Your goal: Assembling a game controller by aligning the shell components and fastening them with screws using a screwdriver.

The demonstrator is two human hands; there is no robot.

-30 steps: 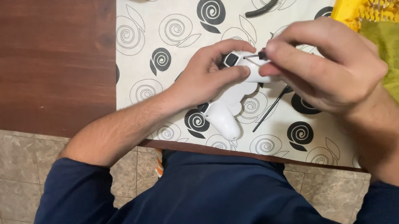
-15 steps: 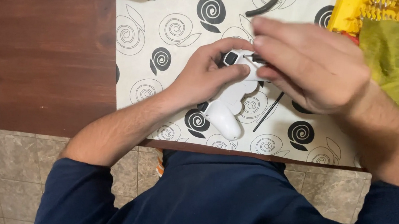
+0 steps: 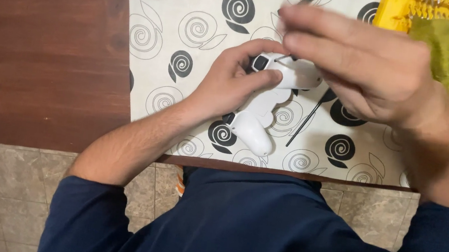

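Top: dark navy blue, long-sleeved, plain.
Sleeves: pushed up above both elbows, forearms bare.
Left hand: bare, no rings.
Right hand: bare, motion-blurred.

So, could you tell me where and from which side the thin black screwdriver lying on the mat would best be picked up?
Probably by the thicker handle end of the black screwdriver, from above. It lies flat and slanted on the patterned mat, its lower shaft clear right of the white controller; the right hand partly covers the handle.
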